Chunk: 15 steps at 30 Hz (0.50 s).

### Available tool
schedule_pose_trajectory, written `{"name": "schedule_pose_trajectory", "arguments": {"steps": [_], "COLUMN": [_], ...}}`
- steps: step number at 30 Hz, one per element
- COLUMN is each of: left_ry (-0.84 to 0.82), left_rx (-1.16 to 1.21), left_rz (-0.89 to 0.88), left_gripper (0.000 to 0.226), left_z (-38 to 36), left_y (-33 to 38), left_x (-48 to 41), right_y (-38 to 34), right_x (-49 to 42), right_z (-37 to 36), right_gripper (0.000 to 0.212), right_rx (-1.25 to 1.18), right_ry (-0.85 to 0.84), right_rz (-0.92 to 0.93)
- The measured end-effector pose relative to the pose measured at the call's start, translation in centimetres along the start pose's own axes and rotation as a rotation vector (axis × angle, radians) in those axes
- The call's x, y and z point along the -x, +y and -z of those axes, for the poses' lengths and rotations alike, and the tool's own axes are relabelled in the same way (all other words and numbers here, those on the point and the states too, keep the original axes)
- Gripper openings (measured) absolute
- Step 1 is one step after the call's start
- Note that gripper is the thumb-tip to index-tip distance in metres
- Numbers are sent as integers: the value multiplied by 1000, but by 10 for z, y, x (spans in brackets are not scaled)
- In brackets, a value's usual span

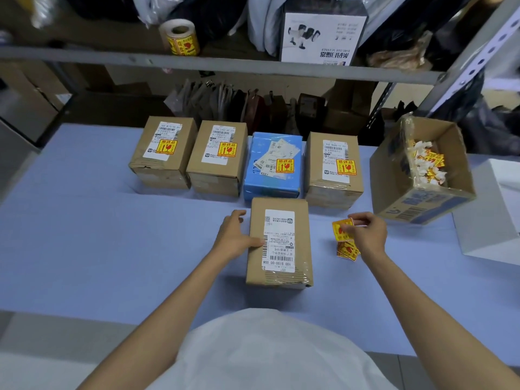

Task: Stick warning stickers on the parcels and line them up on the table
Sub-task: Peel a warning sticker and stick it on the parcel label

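Observation:
A brown parcel [278, 243] with a white shipping label lies in front of me on the blue table [112, 235]. My left hand [239, 237] rests flat against its left side, thumb on its top. My right hand [365, 235] pinches a yellow warning sticker [341, 229] just right of the parcel, above a small pile of stickers [347, 251]. Behind stand several parcels in a row, each bearing a yellow sticker: two brown ones [164, 153] [216, 159], a blue one [274, 167] and another brown one [333, 170].
An open cardboard box [422, 175] holding crumpled sticker backings leans at the right, next to a white box [495, 209]. A sticker roll [180, 38] and a white product box [320, 32] sit on the shelf behind the table.

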<state>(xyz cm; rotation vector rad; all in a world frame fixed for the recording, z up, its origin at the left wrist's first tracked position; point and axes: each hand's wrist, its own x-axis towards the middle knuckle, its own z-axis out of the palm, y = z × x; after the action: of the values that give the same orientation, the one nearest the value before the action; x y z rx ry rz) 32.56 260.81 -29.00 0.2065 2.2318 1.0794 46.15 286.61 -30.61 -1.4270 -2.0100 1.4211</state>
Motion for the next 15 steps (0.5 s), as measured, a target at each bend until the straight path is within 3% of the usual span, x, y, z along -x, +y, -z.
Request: {"name": "schedule_pose_trajectory", "arguments": {"steps": [3, 7, 11, 15], "left_ry": [115, 76, 19, 114], "left_rx": [0, -50, 39, 196], "left_rz": [-218, -366, -361, -280], "left_gripper": [55, 34, 7, 3], "left_z": [-6, -14, -20, -25], "left_y": [19, 44, 56, 50], "left_x": [3, 4, 9, 9], "right_y": [-32, -61, -68, -66], "right_x": [18, 47, 68, 75], "right_z": [-19, -45, -60, -63], "right_gripper": [24, 25, 23, 20], "right_rx": [-145, -242, -251, -287], "right_ry": [-169, -332, -422, -430], "right_rz": [31, 45, 88, 57]}}
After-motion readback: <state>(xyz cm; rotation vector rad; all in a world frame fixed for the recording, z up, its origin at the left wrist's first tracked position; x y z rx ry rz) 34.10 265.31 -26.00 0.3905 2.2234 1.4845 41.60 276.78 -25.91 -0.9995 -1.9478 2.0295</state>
